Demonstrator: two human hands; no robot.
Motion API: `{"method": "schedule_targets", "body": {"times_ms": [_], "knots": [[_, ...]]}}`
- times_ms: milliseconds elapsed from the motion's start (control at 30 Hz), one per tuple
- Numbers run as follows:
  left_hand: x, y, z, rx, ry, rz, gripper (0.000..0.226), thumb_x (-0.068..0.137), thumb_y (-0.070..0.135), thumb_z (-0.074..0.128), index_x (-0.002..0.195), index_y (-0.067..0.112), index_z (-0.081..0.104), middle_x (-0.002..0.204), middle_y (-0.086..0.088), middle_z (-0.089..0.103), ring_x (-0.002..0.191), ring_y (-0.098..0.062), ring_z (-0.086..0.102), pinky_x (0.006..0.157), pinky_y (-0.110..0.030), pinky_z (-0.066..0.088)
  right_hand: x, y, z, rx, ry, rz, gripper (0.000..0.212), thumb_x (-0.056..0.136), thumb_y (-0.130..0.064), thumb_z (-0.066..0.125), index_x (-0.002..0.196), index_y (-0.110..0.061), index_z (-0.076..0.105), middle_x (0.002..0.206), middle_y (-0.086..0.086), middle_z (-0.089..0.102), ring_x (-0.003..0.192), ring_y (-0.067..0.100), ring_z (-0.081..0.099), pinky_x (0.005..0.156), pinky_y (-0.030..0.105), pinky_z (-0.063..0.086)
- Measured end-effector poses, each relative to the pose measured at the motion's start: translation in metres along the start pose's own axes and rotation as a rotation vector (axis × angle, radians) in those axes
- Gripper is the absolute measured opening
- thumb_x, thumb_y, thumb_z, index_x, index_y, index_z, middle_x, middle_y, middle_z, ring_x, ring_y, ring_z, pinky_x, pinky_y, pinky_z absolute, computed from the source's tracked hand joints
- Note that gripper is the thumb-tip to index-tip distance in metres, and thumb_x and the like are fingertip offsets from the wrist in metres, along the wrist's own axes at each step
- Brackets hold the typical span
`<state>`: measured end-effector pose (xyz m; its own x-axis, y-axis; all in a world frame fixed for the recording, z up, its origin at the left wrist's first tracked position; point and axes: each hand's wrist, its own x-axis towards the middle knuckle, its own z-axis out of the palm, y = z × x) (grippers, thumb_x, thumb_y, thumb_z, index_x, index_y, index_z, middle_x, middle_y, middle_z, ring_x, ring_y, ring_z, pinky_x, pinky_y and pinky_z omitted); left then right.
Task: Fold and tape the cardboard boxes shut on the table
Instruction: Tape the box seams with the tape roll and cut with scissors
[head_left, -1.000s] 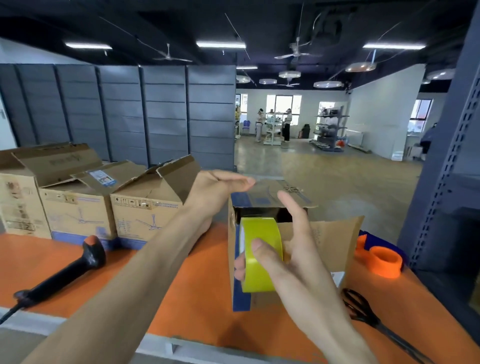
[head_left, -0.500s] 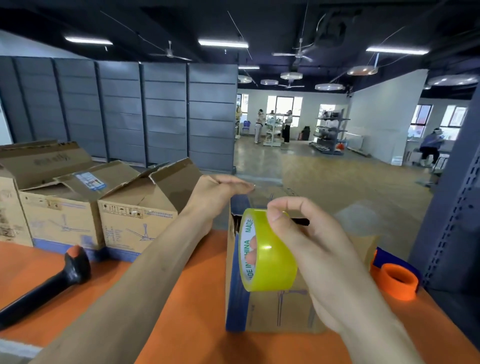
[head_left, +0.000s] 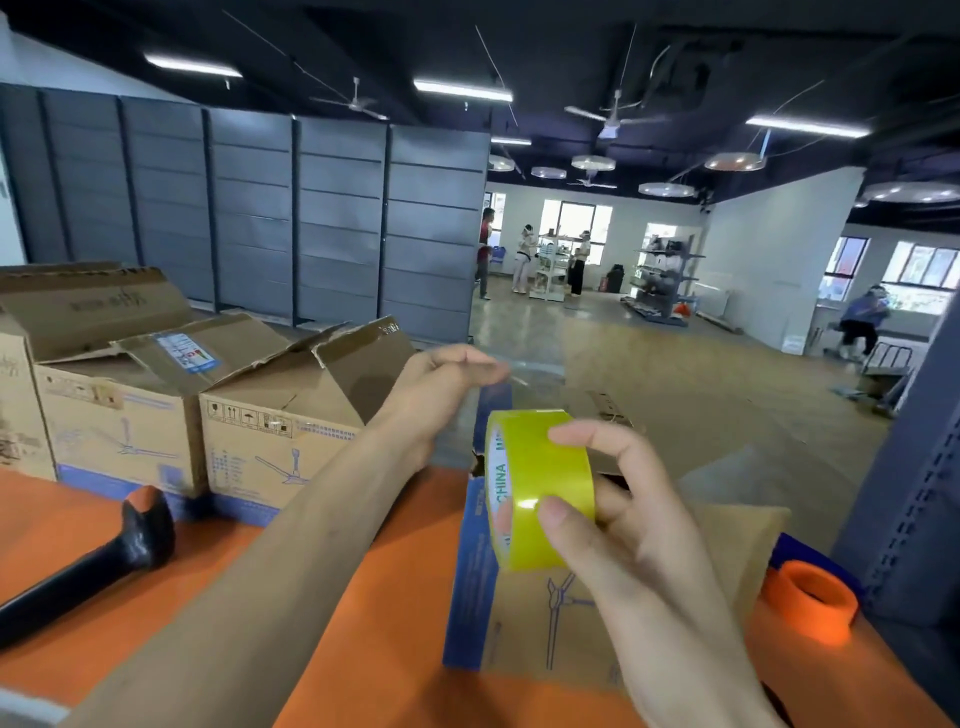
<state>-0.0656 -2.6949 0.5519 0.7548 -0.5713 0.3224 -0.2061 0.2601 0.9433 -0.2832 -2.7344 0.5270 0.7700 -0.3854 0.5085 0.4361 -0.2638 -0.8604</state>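
Over the counter (head_left: 384, 686) my left hand (head_left: 441, 389) pinches the tape end (head_left: 519, 375), my right hand (head_left: 623, 530) at 5 o'clock grips the roll (head_left: 540, 467); pulling crooked, I might twist it.

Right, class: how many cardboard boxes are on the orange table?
4. Back-left row: leftmost box, labelled box, third box. Nearest, centre-right: front box. More may sit off-frame.

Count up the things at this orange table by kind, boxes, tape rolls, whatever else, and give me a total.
Cardboard boxes: 4
Tape: 2, the yellow tape roll and the orange tape roll
Black scanner: 1
Total: 7
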Motion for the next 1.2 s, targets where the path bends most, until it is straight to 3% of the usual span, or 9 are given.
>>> {"method": "schedule_targets", "body": {"times_ms": [100,267,433,533,667,800,967,1100,1200], "knots": [[0.002,0.008,0.001,0.041,0.033,0.129,0.017,0.086,-0.003,0.071,0.076,0.010,0.075,0.096,-0.012,0.078,0.100,-0.018,0.072,0.101,-0.031,0.051,-0.010,0.001,0.006,0.016,0.079,-0.010,0.021,0.097,-0.022,0.066,0.116,-0.029,0.060,0.096,0.008,0.077,0.076,0.028,0.077,0.071,0.031,0.061],[0.012,0.022,0.000,0.078,0.060,0.136,0.021,0.088,-0.003,0.069,0.075,0.012,0.075,0.098,-0.008,0.079,0.107,-0.019,0.072,0.109,-0.037,0.047,-0.018,-0.008,0.014,0.021,0.140,0.070,0.026,0.082,-0.026,0.067,0.108,-0.022,0.068,0.085,0.002,0.077,0.061,0.021,0.075,0.045,0.018,0.052],[0.024,0.013,0.005,0.235,0.011,0.100,0.011,0.090,0.011,0.073,0.079,0.011,0.074,0.100,-0.010,0.077,0.106,-0.022,0.069,0.097,-0.030,0.047,-0.010,-0.014,0.017,0.065,0.117,0.036,0.031,0.086,-0.024,0.073,0.116,-0.022,0.068,0.092,0.002,0.078,0.071,0.016,0.076,0.057,0.018,0.055],[0.037,0.010,0.002,0.212,-0.078,0.042,0.024,0.089,0.018,0.073,0.066,0.024,0.069,0.077,0.008,0.071,0.085,-0.013,0.062,0.083,-0.031,0.039,-0.008,-0.010,0.021,0.034,0.017,-0.013,0.041,0.089,-0.012,0.072,0.125,-0.031,0.063,0.106,0.002,0.077,0.093,0.019,0.075,0.076,0.022,0.058],[0.054,0.001,-0.006,0.268,-0.244,-0.031,0.019,0.088,0.021,0.071,0.070,0.025,0.064,0.085,0.005,0.065,0.093,-0.015,0.054,0.097,-0.039,0.032,-0.003,0.000,0.022,0.003,0.056,-0.057,0.042,0.096,0.002,0.063,0.119,-0.032,0.066,0.106,0.000,0.077,0.094,0.018,0.074,0.076,0.021,0.057],[0.062,-0.009,-0.007,0.208,-0.407,-0.082,0.011,0.076,0.028,0.072,0.067,0.027,0.067,0.085,0.006,0.065,0.104,-0.016,0.055,0.105,-0.040,0.030,0.002,0.010,0.026,0.022,0.111,-0.131,0.036,0.085,-0.018,0.065,0.111,-0.042,0.068,0.105,-0.002,0.077,0.091,0.021,0.074,0.072,0.018,0.055],[0.082,-0.019,-0.011,0.273,-0.466,-0.116,0.018,0.087,0.019,0.072,0.072,0.029,0.073,0.087,0.015,0.071,0.111,-0.017,0.054,0.122,-0.052,0.019,-0.006,0.038,0.030,-0.065,0.134,-0.130,0.036,0.084,-0.025,0.062,0.111,-0.048,0.068,0.088,0.008,0.073,0.073,0.042,0.062,0.063,0.025,0.048],[0.092,-0.012,-0.011,0.354,-0.542,-0.097,0.002,0.074,0.028,0.073,0.076,0.028,0.071,0.084,0.018,0.069,0.112,-0.017,0.049,0.124,-0.056,0.010,-0.005,0.052,0.027,-0.111,0.129,-0.127,0.034,0.086,-0.027,0.059,0.111,-0.048,0.069,0.085,0.012,0.070,0.069,0.042,0.059,0.062,0.026,0.041],[0.104,-0.012,-0.010,0.307,-0.561,-0.096,0.004,0.075,0.028,0.071,0.078,0.025,0.069,0.083,0.014,0.066,0.104,-0.017,0.049,0.118,-0.049,0.020,0.003,0.055,0.025,-0.135,0.125,-0.131,0.037,0.088,-0.024,0.056,0.112,-0.049,0.068,0.086,0.010,0.072,0.070,0.044,0.060,0.064,0.028,0.041]]}}
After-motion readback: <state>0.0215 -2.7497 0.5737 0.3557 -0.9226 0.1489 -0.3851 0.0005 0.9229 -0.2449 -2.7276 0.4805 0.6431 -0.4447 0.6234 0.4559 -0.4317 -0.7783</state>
